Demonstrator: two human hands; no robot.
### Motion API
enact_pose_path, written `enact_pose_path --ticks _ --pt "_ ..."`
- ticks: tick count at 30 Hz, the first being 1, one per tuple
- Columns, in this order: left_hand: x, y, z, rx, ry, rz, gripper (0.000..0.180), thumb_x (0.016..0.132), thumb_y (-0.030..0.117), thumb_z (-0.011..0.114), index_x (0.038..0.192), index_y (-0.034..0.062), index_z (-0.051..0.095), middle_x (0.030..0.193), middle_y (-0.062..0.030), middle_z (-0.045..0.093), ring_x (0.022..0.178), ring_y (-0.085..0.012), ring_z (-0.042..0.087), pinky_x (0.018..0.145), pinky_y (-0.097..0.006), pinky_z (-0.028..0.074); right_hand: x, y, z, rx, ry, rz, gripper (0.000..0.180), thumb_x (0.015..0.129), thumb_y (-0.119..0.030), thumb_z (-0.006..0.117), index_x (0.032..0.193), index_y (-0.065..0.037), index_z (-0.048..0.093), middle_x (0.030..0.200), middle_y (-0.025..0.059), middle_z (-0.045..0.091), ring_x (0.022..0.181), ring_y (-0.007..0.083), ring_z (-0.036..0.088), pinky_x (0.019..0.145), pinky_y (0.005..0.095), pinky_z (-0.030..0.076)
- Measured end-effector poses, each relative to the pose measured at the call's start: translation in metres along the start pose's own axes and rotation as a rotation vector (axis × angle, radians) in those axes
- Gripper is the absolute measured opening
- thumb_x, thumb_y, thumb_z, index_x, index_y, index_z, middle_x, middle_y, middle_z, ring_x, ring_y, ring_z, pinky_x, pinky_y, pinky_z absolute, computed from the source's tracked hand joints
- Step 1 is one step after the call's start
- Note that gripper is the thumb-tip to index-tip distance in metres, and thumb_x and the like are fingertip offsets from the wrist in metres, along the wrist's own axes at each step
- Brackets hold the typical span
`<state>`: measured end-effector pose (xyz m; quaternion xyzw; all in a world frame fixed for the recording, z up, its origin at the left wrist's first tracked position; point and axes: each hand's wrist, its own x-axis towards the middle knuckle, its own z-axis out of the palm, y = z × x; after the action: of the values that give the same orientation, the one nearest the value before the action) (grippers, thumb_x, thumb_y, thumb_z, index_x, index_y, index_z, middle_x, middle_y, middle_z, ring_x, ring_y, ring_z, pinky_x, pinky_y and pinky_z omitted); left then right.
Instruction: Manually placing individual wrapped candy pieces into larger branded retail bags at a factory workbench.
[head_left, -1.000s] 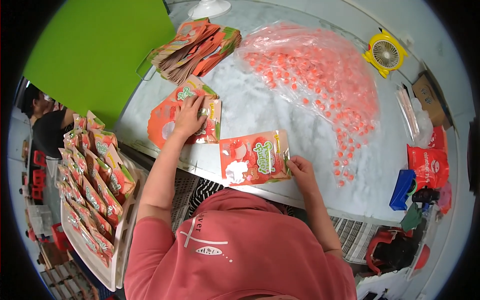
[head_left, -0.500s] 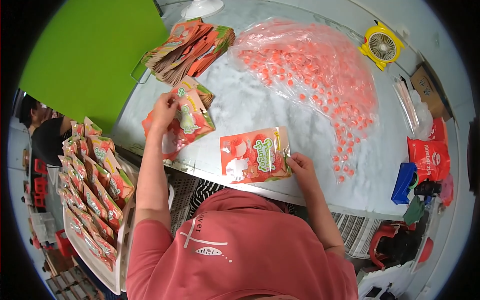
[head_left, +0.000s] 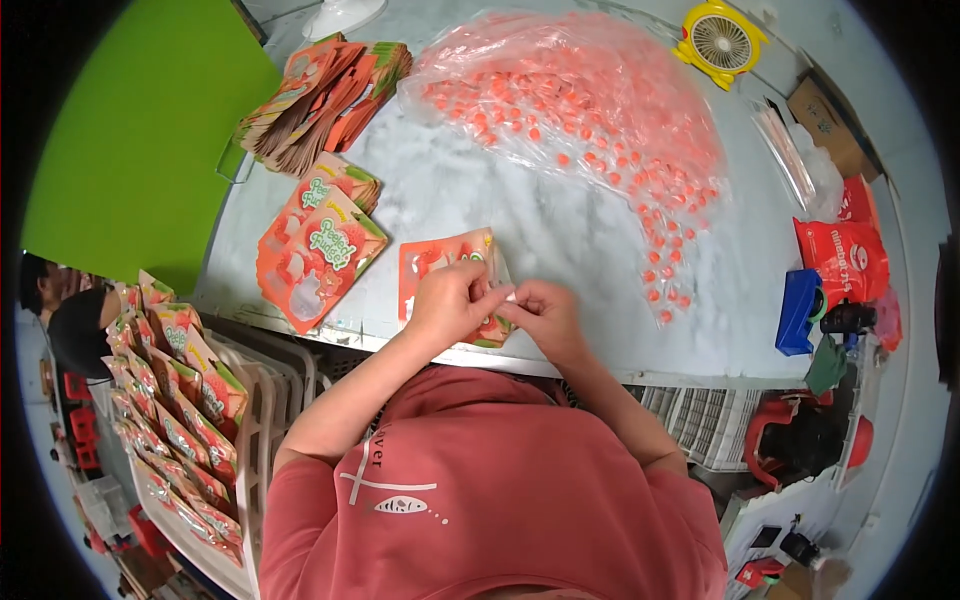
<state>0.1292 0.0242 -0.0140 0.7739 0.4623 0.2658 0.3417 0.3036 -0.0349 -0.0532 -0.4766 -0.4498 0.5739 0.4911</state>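
Observation:
An orange snack pouch (head_left: 437, 262) lies flat near the front edge of the pale marble table (head_left: 560, 220). Both hands are on its right end: my left hand (head_left: 450, 300) covers its middle and pinches the edge, and my right hand (head_left: 545, 312) pinches the same edge from the right, fingertips touching. To the left lies a small pile of like pouches (head_left: 315, 250), apart from my hands.
A fanned stack of flat pouches (head_left: 315, 95) lies at the back left. A clear bag of small orange sweets (head_left: 590, 110) spreads across the back. A white crate (head_left: 190, 420) of filled pouches stands left. Yellow fan (head_left: 722, 38), red bag (head_left: 840, 258), green board (head_left: 130, 140).
My left hand has left the pile of pouches on the left and come over to the single pouch, joining my right hand at its right edge.

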Motion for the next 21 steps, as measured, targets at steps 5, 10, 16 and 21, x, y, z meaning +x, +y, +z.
enact_pose_path --ticks 5,10,16,21 --pt "-0.005 -0.011 0.008 -0.211 0.011 -0.092 0.026 0.086 0.018 0.068 0.07 -0.0008 0.06 0.056 -0.0113 0.056 0.049 -0.0204 0.052 0.05 -0.036 0.041 0.002 0.001 -0.004 0.039 0.071 0.055 0.018 0.087 -0.008 0.072 0.074 -0.003 0.061 0.067 -0.0042 0.058 0.062 0.0024 0.05 0.054 0.0211 0.04" --pt "-0.013 -0.007 0.008 -0.191 0.044 -0.101 0.024 0.087 0.014 0.065 0.069 -0.0009 0.059 0.056 -0.0112 0.057 0.048 -0.0178 0.052 0.05 -0.034 0.042 0.006 0.007 -0.013 -0.183 0.173 -0.02 0.019 0.088 -0.01 0.072 0.074 -0.005 0.06 0.063 -0.0028 0.058 0.059 0.0026 0.048 0.054 0.023 0.038" --pt "-0.013 0.016 0.006 -0.098 0.119 -0.03 0.021 0.084 0.009 0.066 0.066 0.0 0.056 0.057 -0.0117 0.057 0.045 -0.0189 0.051 0.047 -0.033 0.041 -0.002 -0.014 -0.002 -1.171 0.295 -0.792 0.016 0.076 -0.011 0.077 0.082 -0.007 0.062 0.071 0.0068 0.057 0.061 0.0185 0.056 0.051 0.0307 0.043" --pt "-0.013 0.011 0.011 -0.156 0.138 -0.048 0.024 0.084 0.008 0.068 0.067 -0.0001 0.054 0.056 -0.005 0.05 0.051 -0.0084 0.041 0.048 -0.028 0.037 -0.005 0.006 0.004 -1.133 0.159 -0.704 0.013 0.083 -0.015 0.069 0.091 -0.006 0.064 0.076 0.0097 0.058 0.066 0.0272 0.059 0.056 0.0404 0.046"
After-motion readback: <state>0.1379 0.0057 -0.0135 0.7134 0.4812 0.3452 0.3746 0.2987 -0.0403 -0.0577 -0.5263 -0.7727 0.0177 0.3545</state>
